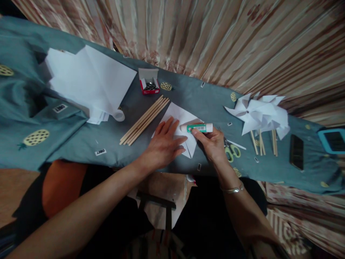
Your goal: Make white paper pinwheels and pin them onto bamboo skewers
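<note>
A white square of paper (184,114) with slit corners lies in front of me on the cloth. My left hand (164,145) rests on its left part, fingers spread and palm down. In my right hand (212,142) is a green and white glue stick (199,128), held sideways with its tip over the middle of the paper; whether the tip touches cannot be made out. Beside my left hand lie several wooden sticks (145,120) in a bundle. Scissors with green handles (232,152) lie just right of my right hand, partly hidden by it.
White sheets (88,79) are piled at the left, near a small white roll (119,115). An opened red box (150,86) holds small metal pieces. Paper pinwheels (258,113) on sticks lie at right, beside a dark phone (297,151) and a blue-framed device (332,140). A curtain (188,36) hangs behind.
</note>
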`<state>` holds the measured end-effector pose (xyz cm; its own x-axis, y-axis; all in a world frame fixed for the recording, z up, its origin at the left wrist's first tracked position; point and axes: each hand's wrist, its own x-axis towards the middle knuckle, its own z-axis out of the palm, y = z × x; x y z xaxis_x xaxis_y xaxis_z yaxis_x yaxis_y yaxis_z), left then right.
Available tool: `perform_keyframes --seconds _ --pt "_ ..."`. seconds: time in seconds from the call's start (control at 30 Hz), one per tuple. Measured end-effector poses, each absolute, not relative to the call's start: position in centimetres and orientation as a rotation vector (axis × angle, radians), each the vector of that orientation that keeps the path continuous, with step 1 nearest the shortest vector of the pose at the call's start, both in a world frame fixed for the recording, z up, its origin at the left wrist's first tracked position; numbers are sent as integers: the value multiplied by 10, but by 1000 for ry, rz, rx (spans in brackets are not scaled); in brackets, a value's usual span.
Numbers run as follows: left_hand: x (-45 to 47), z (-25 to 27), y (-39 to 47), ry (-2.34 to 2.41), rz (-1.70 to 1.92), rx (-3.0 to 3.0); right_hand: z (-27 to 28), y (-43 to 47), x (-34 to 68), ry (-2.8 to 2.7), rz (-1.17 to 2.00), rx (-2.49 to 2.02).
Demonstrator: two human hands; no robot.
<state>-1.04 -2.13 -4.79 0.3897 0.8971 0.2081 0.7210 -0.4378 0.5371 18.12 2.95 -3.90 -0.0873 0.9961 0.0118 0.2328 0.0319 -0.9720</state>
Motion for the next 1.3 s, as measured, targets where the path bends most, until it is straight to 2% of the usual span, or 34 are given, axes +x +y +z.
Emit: perform_keyframes --seconds 0.57,0.7,0.97,1.3 --pt "-9 -46 -21 1417 688 2293 -32 36 180 -1338 1213 -1299" --pt "-9 -47 -21 1411 708 2315 -28 35 177 -1562 1076 -1293" --pt "-9 -49 -22 1420 674 2337 -17 29 170 -2057 554 -1375" --pt "-7 -52 -21 1440 678 2336 -21 38 157 -2277 260 -1246"
